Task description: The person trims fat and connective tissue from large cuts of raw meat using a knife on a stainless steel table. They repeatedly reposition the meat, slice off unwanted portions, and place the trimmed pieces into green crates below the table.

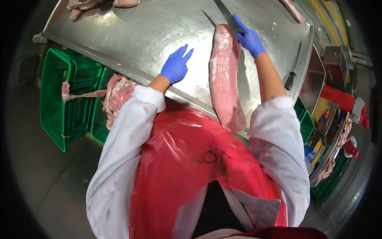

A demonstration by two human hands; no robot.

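Observation:
A long pale-pink pork loin (226,83) lies lengthwise on the steel table (139,36), its near end at the table's edge by my red apron. My right hand (250,39), in a blue glove, is closed round the handle of a large knife (227,16). The broad blade points up and away to the left, just beyond the loin's far end. To the left of the loin my left hand (176,65), also blue-gloved, hovers at or just above the table with its fingers spread and nothing in it. I cannot tell whether it touches the steel.
A thin knife (293,67) with a black handle lies by the table's right edge. Meat pieces (85,6) sit far left, and a strip (293,10) far right. Green crates (51,103) stand left below the table, with cut meat (117,95). People in red work at right.

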